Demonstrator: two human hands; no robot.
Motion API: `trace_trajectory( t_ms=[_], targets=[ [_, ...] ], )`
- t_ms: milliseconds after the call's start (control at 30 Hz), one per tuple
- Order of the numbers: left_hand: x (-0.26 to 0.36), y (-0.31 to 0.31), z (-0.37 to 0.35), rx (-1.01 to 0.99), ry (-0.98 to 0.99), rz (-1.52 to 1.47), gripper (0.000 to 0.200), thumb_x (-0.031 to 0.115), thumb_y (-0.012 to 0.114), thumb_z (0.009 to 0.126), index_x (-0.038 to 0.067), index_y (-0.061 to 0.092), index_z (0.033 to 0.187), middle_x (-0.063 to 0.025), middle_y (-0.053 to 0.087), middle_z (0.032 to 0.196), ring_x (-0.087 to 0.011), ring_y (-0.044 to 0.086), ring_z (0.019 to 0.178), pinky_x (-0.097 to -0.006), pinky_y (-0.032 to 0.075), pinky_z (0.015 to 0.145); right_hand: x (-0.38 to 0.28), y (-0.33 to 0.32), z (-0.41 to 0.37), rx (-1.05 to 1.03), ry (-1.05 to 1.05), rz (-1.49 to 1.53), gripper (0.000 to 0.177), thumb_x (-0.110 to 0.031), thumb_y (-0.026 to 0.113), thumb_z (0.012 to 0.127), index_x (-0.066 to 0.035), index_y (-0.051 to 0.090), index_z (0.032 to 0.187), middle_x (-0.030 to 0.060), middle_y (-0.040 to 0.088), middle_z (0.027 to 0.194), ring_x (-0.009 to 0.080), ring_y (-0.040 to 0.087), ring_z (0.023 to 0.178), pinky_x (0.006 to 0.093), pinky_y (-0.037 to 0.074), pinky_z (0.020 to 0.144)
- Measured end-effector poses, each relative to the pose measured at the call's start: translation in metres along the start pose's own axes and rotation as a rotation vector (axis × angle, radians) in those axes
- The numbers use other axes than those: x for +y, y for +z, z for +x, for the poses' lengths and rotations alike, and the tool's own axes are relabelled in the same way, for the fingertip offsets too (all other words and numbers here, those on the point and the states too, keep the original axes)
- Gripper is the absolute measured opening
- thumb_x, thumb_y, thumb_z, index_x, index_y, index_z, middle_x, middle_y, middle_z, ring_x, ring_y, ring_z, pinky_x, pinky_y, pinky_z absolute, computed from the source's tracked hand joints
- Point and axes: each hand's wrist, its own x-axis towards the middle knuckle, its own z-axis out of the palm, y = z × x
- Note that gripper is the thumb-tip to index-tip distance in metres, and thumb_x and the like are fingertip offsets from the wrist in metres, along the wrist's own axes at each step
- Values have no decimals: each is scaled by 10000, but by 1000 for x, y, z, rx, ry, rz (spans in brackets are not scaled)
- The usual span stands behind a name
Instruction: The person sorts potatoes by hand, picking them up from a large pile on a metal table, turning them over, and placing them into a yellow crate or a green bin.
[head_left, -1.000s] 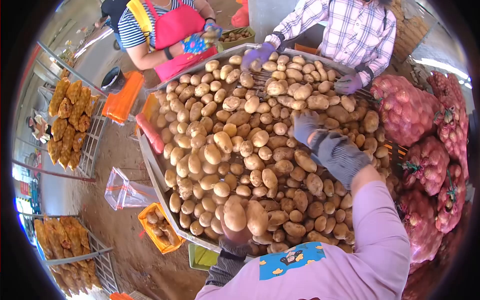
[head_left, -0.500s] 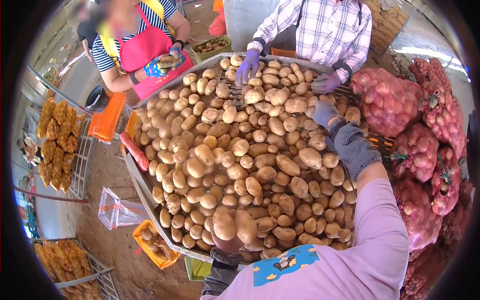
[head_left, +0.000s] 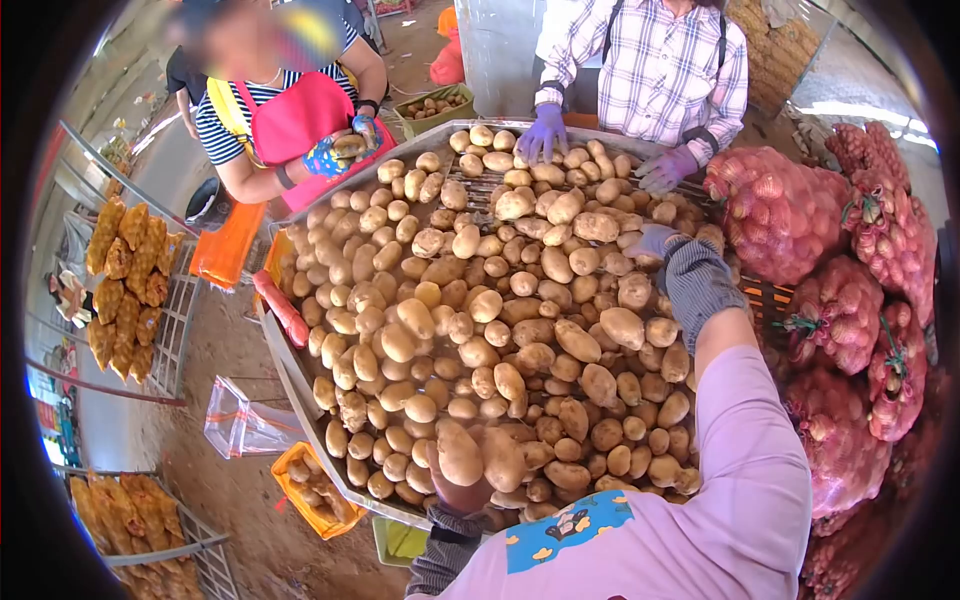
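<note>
Two potatoes (head_left: 458, 452) lie grasped in the left hand (head_left: 456, 494) at the surface's (head_left: 295, 395) near rim; probably firm, weighty and roll-prone, so best cupped underneath. Right hand (head_left: 685, 275) rests on the heap (head_left: 500, 300), its fingers' state unclear.

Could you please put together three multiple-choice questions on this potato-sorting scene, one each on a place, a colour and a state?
1. Where do the red mesh sacks lie relative to the sorting table?
A. To its left
B. To its right
C. At its far end, behind the co-workers

2. What colour are the gloves of the co-worker in the checked shirt?
A. Purple
B. Yellow
C. White

3. What is the person's left hand doing?
A. Resting flat and empty
B. Gripping a sack
C. Holding two potatoes

Answers:
1 B, because the sacks are piled along the table's right side.
2 A, because both of that co-worker's hands on the heap wear purple.
3 C, because the hand cups two potatoes at the table's near edge.
</note>
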Motion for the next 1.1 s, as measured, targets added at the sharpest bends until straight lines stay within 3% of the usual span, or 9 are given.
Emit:
trace_trajectory(
  t_ms=[167,367,433,500,567,633,700,967,1100],
  targets=[
    [4,5,-4,162,-27,-509,535,471,499,975,57,522,1312,-103,604,1282,-232,547,1227,-553,310,1083,-4,-34,-54,-196,-230,476,759,-607,679,821,14,641,1256,164,659,1249,244,609,1131,395,465,974],
    [48,-28,-8,368,469,501,557,259,791,809,0,521,1222,-88,683,1102,-228,675,969,-354,509,897,-65,-48,-187,-190,-477,1149,444,-405,621,955,-30,664,1190,81,686,1133,127,643,994,262,509,908],
    [6,10,-14,241,98,-879,601,224,782,819,-6,451,1265,-101,664,1148,-232,666,998,-369,500,932,-82,-45,-221,-348,-436,1503,459,-382,604,971,-32,602,1269,88,670,1180,145,660,992,281,526,920],
    [12,-5,-23,196,390,-381,643,183,734,858,-8,361,1345,-123,619,1241,-255,616,1128,-393,453,1014,-98,-31,-257,-356,-460,1619,471,-376,608,970,-33,579,1292,92,667,1189,155,665,1001,290,531,927],
    [24,-6,-44,67,314,-835,651,501,144,1056,25,479,1345,-138,576,1327,-245,523,1240,-462,328,1138,-118,-14,-299,-384,-484,1731,486,-371,612,970,-35,556,1316,96,664,1197,165,670,1010,298,537,934],
    [34,-9,-61,104,332,-452,617,385,573,965,21,369,1420,-93,561,1368,-244,521,1274,-423,252,1173,-138,-4,-346,-377,-535,1828,457,-356,592,983,-30,567,1302,111,663,1198,182,672,1028,324,552,920],
    [57,-14,-86,-253,-7,-2012,590,505,425,1010,60,417,1399,-67,554,1370,-241,513,1276,-440,209,1186,-156,15,-383,-321,-514,1833,483,-368,590,985,-26,543,1322,115,663,1185,198,673,1027,335,567,893],
    [64,-4,-187,-151,76,-2067,641,623,513,928,96,549,1291,-122,617,1250,-319,570,1197,-531,431,1042,-194,146,-490,-767,-677,1862,548,-290,624,972,-31,451,1423,142,605,1297,243,615,1155,368,488,1015],
    [73,12,-252,34,1,-2012,498,490,575,940,89,559,1235,-133,622,1212,-303,592,1152,-495,464,1019,-164,235,-513,-51,-963,1440,581,-61,662,905,-19,437,1439,152,553,1380,261,541,1270,368,433,1078]
  ],
)
